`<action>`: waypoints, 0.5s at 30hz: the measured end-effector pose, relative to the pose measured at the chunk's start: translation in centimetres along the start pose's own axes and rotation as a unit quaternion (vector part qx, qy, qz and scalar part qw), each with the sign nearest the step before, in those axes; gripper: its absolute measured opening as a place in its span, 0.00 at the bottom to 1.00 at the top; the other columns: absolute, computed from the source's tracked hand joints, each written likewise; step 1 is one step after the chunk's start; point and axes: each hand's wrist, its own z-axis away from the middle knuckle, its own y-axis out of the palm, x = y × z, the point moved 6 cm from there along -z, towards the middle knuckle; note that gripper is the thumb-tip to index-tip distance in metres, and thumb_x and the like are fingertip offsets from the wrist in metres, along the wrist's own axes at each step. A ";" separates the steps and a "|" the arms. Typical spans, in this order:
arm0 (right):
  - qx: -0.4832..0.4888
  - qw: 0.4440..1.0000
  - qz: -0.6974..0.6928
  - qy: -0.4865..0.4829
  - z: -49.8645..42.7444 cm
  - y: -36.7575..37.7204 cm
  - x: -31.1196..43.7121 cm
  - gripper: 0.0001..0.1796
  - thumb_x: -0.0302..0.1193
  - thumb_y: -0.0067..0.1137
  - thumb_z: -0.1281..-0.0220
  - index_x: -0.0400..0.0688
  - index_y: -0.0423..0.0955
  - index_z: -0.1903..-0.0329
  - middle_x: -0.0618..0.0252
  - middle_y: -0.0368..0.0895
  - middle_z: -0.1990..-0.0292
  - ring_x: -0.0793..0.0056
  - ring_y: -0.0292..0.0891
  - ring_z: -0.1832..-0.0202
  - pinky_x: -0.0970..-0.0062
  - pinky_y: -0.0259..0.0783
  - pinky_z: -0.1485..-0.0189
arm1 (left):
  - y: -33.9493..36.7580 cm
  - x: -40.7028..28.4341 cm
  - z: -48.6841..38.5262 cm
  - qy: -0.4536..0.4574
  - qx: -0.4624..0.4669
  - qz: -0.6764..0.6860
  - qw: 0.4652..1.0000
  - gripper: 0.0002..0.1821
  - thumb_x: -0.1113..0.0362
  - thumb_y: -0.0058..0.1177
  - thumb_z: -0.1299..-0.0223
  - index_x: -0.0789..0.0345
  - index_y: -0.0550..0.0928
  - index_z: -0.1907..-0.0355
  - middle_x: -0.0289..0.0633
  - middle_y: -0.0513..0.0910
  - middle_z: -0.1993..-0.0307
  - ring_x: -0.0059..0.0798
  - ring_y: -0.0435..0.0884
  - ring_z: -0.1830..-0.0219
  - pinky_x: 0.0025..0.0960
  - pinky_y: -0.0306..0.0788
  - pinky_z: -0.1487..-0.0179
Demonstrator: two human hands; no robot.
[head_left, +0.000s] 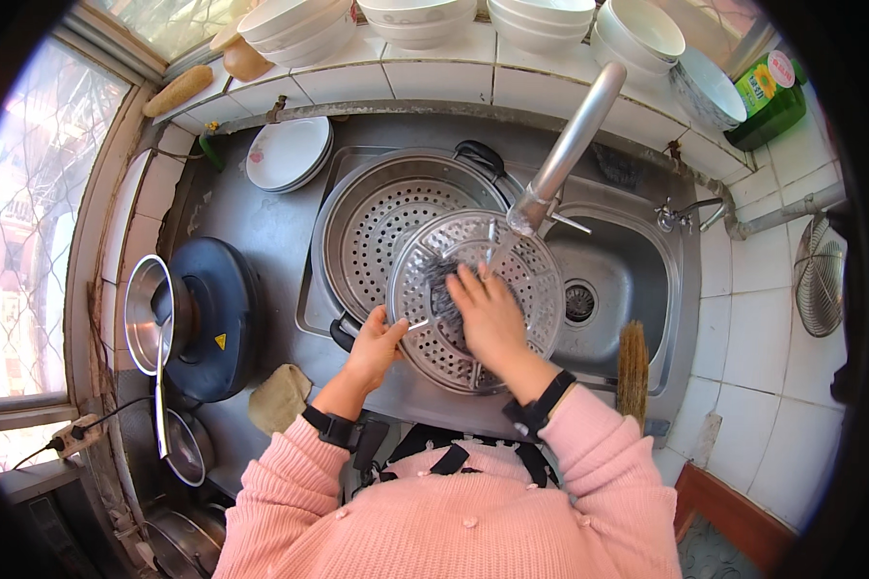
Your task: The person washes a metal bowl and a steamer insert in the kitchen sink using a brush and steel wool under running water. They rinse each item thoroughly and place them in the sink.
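A round perforated metal steamer rack (543, 307) is tilted over the sink divider, partly covering a larger steamer pot (339, 239) with black handles and a holed bottom. My left hand (374, 349) grips the rack's left rim, thumb on top. Under my right hand (487, 311) a dark grey scouring pad (443, 284) is pressed flat on the rack's middle; the palm and fingers cover part of it. Above them reaches the metal faucet (576, 137), with a thin stream of water falling onto the rack near my right fingertips.
Stacked plates (287, 155) stand at the back left. Left are a saucepan (150, 315), a dark round appliance (213, 318) and a cloth (280, 398). A bristle brush (631, 373) leans by the right sink basin (608, 282). Bowls (416, 22) and a green bottle (767, 101) line the ledge.
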 end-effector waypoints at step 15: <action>-0.004 0.997 -0.074 0.020 -2.3 -0.5 -3.5 0.24 0.26 0.43 0.42 0.49 0.67 0.40 0.63 0.65 0.38 0.55 0.57 0.34 0.53 0.62 0.39 | -1.1 0.6 0.4 -0.016 -0.004 -0.045 0.999 0.15 0.66 0.47 0.34 0.62 0.67 0.46 0.37 0.80 0.58 0.24 0.81 0.60 0.33 0.77 0.57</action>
